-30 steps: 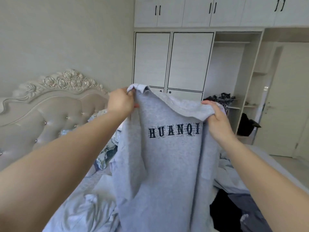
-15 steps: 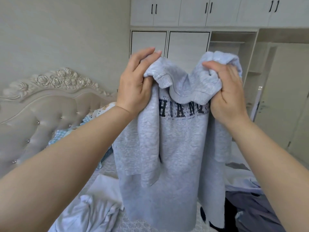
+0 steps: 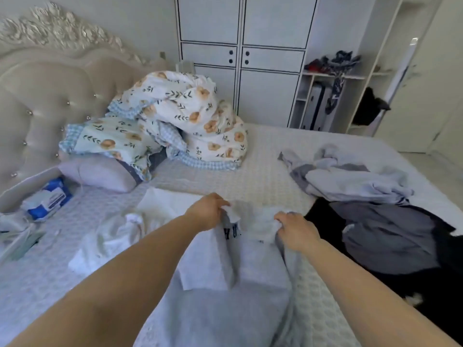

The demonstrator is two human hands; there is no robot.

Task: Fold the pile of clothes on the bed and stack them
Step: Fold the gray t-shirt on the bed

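The bed (image 3: 263,171) stretches ahead of me, its quilted cover bare between the floral duvet (image 3: 190,116) by the tufted headboard (image 3: 37,96) and the heap of unfolded clothes (image 3: 370,204) near the right edge. The soft grey sweatshirt (image 3: 225,284) lies in front of me, one sleeve folded across its chest. My left hand (image 3: 208,214) and my right hand (image 3: 295,231) each pinch a shoulder. One white garment (image 3: 120,229) lies crumpled just left.

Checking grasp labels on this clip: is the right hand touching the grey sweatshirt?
Touching. The head view shows the right hand with fingers curled into the top edge of the grey sweatshirt, bunching the fabric; the left hand pinches the other corner.
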